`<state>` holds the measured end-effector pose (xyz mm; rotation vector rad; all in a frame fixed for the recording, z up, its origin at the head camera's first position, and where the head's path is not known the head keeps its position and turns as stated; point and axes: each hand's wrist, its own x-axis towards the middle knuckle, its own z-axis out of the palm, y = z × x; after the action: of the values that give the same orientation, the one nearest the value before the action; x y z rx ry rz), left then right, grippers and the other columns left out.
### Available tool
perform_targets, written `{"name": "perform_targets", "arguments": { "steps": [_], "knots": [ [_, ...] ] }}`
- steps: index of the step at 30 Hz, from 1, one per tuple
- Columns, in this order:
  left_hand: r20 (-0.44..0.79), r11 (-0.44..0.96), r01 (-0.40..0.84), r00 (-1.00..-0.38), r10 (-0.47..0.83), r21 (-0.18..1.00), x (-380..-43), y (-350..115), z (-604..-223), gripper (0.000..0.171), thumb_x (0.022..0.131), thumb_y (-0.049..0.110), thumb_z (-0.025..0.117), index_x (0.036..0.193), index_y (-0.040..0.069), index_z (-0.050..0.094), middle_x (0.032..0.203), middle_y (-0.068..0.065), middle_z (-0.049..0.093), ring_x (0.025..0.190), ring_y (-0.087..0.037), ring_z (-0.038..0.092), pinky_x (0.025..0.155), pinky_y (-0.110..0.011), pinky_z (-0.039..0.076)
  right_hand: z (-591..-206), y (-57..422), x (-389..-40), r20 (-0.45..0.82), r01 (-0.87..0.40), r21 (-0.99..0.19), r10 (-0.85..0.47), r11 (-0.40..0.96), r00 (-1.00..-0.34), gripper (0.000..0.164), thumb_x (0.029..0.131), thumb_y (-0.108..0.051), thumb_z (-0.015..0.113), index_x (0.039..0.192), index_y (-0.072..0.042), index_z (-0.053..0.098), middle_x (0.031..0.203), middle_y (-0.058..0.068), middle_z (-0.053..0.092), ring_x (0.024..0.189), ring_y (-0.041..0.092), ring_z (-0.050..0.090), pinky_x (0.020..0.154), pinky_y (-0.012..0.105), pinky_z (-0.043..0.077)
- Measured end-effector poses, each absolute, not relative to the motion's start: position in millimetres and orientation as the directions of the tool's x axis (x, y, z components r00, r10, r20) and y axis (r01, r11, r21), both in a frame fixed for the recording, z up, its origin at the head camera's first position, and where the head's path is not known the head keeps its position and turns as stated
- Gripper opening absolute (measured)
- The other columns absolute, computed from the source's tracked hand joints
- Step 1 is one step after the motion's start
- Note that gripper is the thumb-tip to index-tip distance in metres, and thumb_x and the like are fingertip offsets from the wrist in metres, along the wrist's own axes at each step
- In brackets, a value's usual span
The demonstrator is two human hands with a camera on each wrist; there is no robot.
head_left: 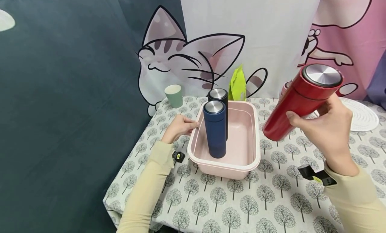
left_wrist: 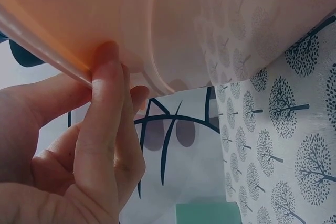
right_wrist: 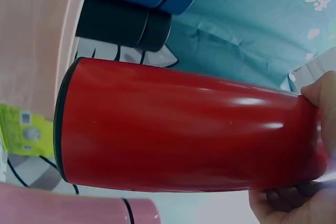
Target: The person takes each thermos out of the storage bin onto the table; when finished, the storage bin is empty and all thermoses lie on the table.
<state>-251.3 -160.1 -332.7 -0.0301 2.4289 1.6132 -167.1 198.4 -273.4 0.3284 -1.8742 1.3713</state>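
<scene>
My right hand (head_left: 330, 126) grips a red thermos (head_left: 297, 105) with a silver lid top, held tilted in the air right of a pink plastic basin (head_left: 223, 166). In the right wrist view the red thermos (right_wrist: 178, 129) lies across the picture, its dark base toward the basin wall (right_wrist: 37, 40). My left hand (head_left: 180, 127) pinches the basin's left rim; the left wrist view shows thumb and fingers of that hand (left_wrist: 100, 135) on the rim. Inside the basin stand a blue thermos (head_left: 215, 132) and, behind it, a black thermos (head_left: 222, 95), both upright at the left side.
A green cup (head_left: 174, 96) stands behind the left hand. Behind the basin is a yellow-green packet (head_left: 238, 84). A pink thermos (right_wrist: 79, 205) stands mostly hidden behind the red one. A round white mat (head_left: 362, 115) lies at the right on the tree-patterned tablecloth (head_left: 217, 206).
</scene>
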Motion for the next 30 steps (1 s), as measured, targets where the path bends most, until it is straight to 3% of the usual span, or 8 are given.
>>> {"name": "perform_targets", "arguments": {
  "steps": [21, 30],
  "knots": [
    [-0.190, 0.397, -0.137, -0.977, 0.097, 0.907, -251.2, -159.0, -333.0, 0.027, 0.090, 0.010, 0.070, 0.110, -0.009, 0.068, 0.098, -0.024, 0.072, 0.063, -0.011, 0.065, 0.071, -0.030, 0.064, -303.6, 226.9, -183.8, 0.638, -0.398, -0.681, 0.232, 0.614, -0.734, 0.058, 0.064, 0.000, 0.085, 0.116, -0.020, 0.068, 0.093, -0.029, 0.061, 0.080, -0.007, 0.058, 0.069, 0.009, 0.041],
    [-0.190, 0.408, -0.135, -0.977, 0.097, 0.903, -250.8, -157.7, -333.3, 0.027, 0.090, 0.011, 0.070, 0.110, -0.008, 0.068, 0.097, -0.024, 0.072, 0.064, -0.011, 0.066, 0.071, -0.030, 0.064, -314.5, 241.6, -192.1, 0.610, -0.308, -0.665, 0.256, 0.681, -0.750, 0.053, 0.066, -0.010, 0.086, 0.114, -0.019, 0.066, 0.084, -0.033, 0.053, 0.074, -0.009, 0.050, 0.063, 0.014, 0.035]
  ]
}}
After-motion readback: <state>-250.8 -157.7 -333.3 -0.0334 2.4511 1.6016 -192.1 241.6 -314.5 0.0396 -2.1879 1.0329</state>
